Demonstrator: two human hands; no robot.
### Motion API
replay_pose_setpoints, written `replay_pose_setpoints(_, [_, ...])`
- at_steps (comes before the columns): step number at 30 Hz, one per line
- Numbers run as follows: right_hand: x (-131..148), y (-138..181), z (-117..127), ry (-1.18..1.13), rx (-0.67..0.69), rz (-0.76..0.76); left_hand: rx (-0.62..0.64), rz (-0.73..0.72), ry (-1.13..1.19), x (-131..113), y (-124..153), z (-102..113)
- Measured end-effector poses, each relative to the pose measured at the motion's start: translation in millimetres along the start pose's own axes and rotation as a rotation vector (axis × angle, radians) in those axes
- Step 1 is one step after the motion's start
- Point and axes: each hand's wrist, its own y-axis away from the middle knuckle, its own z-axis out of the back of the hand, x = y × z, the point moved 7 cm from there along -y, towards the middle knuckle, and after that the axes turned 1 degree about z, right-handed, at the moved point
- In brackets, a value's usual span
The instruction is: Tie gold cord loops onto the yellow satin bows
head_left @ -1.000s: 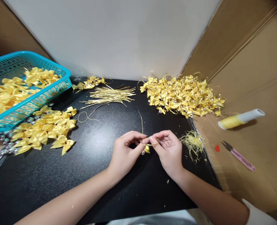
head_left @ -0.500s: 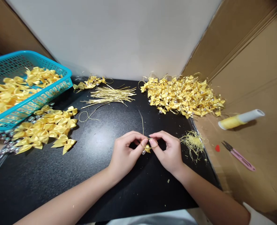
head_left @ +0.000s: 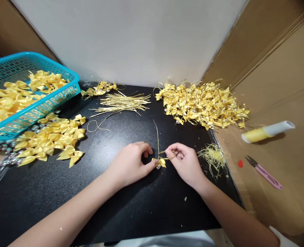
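Observation:
A small yellow ribbon bow [head_left: 162,162] with a silver bell [head_left: 158,166] lies on the black table in front of me. My left hand [head_left: 132,164] is at its left, thumb tip against the bow and curved fingers apart from the thumb. In a closed pinch, my right hand [head_left: 186,163] holds the gold cord [head_left: 170,158] that loops out from the bow. A thin thread [head_left: 157,137] runs from the bow away from me across the tabletop.
At left, a blue basket [head_left: 78,82] holds yellow bows, with loose bows [head_left: 51,140] and silver bells [head_left: 2,148] beside it. Cut gold cords [head_left: 126,103] lie mid-table. Finished-looking bows [head_left: 200,106] are heaped back right, near thread scraps [head_left: 213,157], pink-handled snippers [head_left: 266,175] and a tube [head_left: 267,132].
My left hand has let go of the cord loop and shifted left, its fingers parting. My right hand has moved slightly right, drawing the loop that way. The bow now lies in plainer view.

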Motion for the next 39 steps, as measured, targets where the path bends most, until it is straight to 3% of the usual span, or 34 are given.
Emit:
replay_pose_setpoints(7, [9.2,4.5,-5.6,0.148,0.057,0.098,0.081,0.034,-0.009,-1.3,1.9,-11.3])
replay_pose_setpoints(12, [8.6,5.9,-3.4,0.177,0.022,0.07,0.049,0.022,0.113,-0.6,-0.3,-14.9])
replay_pose_setpoints(19, [7.7,7.0,-3.1,0.12,0.01,0.035,0.007,-0.002,0.323,-1.1,-0.3,-19.0])
replay_pose_setpoints(31, [2.3,7.5,-6.1,-0.102,-0.033,0.026,-0.019,0.067,0.373,-0.5,1.9,-20.8])
replay_pose_setpoints(39, [4.2,7.7,-5.3,-0.134,-0.042,0.076,-0.052,0.113,0.437,4.3,3.0,-23.6])
